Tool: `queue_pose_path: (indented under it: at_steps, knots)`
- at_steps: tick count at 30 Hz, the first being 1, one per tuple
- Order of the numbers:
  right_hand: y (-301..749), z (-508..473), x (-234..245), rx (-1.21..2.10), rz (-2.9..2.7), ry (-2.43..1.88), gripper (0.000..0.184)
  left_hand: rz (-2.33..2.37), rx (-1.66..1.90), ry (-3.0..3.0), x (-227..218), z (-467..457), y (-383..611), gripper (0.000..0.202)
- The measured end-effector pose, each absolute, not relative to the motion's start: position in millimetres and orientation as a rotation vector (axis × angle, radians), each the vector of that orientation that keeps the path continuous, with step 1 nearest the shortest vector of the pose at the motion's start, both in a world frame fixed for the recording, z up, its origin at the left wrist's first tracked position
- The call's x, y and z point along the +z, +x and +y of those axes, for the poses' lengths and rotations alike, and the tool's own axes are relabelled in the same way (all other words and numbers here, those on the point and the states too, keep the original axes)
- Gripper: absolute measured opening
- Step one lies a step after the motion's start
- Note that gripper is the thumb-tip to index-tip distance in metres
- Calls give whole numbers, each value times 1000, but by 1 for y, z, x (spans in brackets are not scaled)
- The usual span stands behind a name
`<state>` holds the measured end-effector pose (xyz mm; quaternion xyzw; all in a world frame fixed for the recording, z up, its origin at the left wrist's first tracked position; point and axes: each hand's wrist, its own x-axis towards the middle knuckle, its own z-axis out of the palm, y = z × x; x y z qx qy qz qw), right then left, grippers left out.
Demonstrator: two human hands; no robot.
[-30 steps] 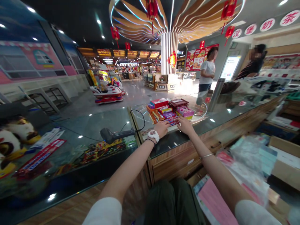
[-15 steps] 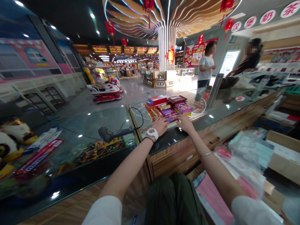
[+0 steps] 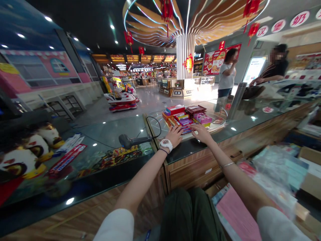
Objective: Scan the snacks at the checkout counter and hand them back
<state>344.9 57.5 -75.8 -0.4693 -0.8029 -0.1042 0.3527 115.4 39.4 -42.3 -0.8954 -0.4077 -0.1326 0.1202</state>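
The left hand (image 3: 175,134) and the right hand (image 3: 202,133) are laid flat with fingers spread, and nothing is pinched. The near edge of the pile of snack packs (image 3: 187,117), at 12 o'clock from them, is touched by the fingertips. If the pile is pushed too hard, packs could be slid off across the smooth glass desk (image 3: 240,124). The barcode scanner (image 3: 132,140) at 9 o'clock could be bumped by the left wrist. Past the desk a shiny mall floor is seen, with a ride car (image 3: 121,100) at 11 o'clock and a person in a white shirt (image 3: 227,78) at 1 o'clock.
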Motion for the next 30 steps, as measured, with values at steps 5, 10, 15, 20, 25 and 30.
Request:
queue_pose_path:
  at_steps: [5,10,15,20,25,30]
  knots:
    - [311,44,-67,-290,-2156,-1116,50,-1275,-503,-2488,-28,15,69,46]
    - [245,29,-51,-199,-2226,-934,59,-1414,-607,-2345,-16,-16,12,44]
    - [170,15,-36,-89,-2271,-794,60,-1555,-602,-2220,-9,-44,-48,44]
    - [97,0,-26,21,-2294,-591,63,-1709,-559,-2083,-8,-69,-112,43]
    - [29,-12,-26,103,-2338,-424,61,-1874,-522,-1924,-12,-92,-173,43]
    - [-36,-12,-33,171,-2403,-331,58,-2017,-511,-1762,-16,-109,-228,42]
